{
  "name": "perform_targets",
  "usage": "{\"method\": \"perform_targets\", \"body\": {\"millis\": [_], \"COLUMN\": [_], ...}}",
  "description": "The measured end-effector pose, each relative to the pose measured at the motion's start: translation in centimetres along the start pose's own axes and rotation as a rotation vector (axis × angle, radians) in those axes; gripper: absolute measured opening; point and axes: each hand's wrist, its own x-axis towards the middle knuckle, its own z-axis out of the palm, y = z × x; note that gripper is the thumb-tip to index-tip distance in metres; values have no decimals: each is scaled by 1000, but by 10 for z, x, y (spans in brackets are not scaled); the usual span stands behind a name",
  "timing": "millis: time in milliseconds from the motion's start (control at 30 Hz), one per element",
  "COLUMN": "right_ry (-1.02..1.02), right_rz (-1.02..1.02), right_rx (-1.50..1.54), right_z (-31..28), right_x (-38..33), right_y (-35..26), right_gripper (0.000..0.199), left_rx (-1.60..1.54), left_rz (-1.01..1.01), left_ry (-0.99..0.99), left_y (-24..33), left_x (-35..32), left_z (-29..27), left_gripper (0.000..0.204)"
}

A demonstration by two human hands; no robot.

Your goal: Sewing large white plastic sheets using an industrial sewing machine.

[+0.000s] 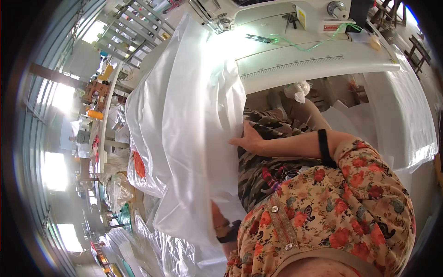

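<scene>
Head view, tilted; scene reads rotated. Landmark: the white sewing table (318, 64), curving across the upper right.

Work piece: a large white translucent plastic sheet (184, 124), bag-like. It runs from the near left end of the table, under the sewing machine (277, 16), down and away from the table across the person's lap. It bears a red-orange printed patch (139, 164) on the side far from the table. Its lower edge hangs over further clear sheeting heaped on the floor (175, 251).

Right hand (249, 138): below the table's front edge, flat against the edge of the sheet. Fingers extended and mostly hidden behind or under the plastic, thumb visible on top. Open palm pressing or lightly pinching the edge; cannot tell which. Black band (324, 147) on that forearm.

Left hand (217, 217): farthest from the table, at the sheet's lower edge. Only wrist and a dark wristband (229, 235) show; fingers covered by the plastic. Grip cannot be determined.

On the table top: scissors (259, 39) with a green cord (314, 44) trailing toward the machine; a printed ruler scale (295, 65) along the front edge. A second white sheet (406, 124) drapes off the table's right end.

Clothing: floral top (337, 207), camouflage-pattern trousers (258, 166).
</scene>
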Motion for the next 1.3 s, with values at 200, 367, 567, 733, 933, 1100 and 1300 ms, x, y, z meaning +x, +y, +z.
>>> {"method": "perform_targets", "body": {"millis": [200,367,567,733,933,1100,1300], "right_ry": [-134,-859,-544,-299,-44,98,8], "right_rz": [46,168,282,30,-116,-174,-160], "right_rx": [247,849,81,-76,-273,-309,-348], "right_z": [-26,-89,-138,-143,-138,-140,-148], "right_x": [-7,-67,-78,-95,-106,-113,-114], "right_y": [-14,-54,-29,-13,-23,-20,-26], "right_gripper": [33,21,37,52,52,35,27], "left_rx": [96,437,626,417,40,178,37], "left_rz": [156,531,466,775,622,699,806], "left_ry": [459,305,-13,399,-232,-81,44], "left_y": [30,10,28,119,146,106,71], "left_x": [92,195,183,95,16,25,53], "left_z": [-83,-62,-16,-21,55,94,112], "left_gripper": [43,40,24,15,21,14,14]}}
